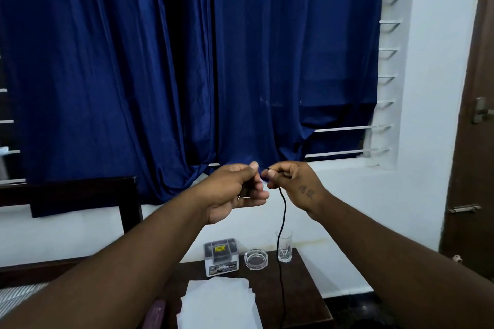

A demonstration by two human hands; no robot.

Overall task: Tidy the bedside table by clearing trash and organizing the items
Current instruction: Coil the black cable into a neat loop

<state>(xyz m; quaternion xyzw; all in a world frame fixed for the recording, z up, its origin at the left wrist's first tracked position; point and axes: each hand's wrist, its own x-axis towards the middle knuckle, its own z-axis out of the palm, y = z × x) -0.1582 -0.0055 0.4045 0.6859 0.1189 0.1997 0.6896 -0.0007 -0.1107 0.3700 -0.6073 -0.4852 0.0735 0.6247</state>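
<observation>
Left hand [235, 189] & right hand [291, 181] are both pinching a black cable [281, 222] above counter [299, 291] w/ box [221, 256], label unreadable.

Nothing reads clearly. The small box [220, 256] at lower centre of the frame carries a yellow sticker on top and a printed band along its front — both too blurred to make out any letters.
</observation>
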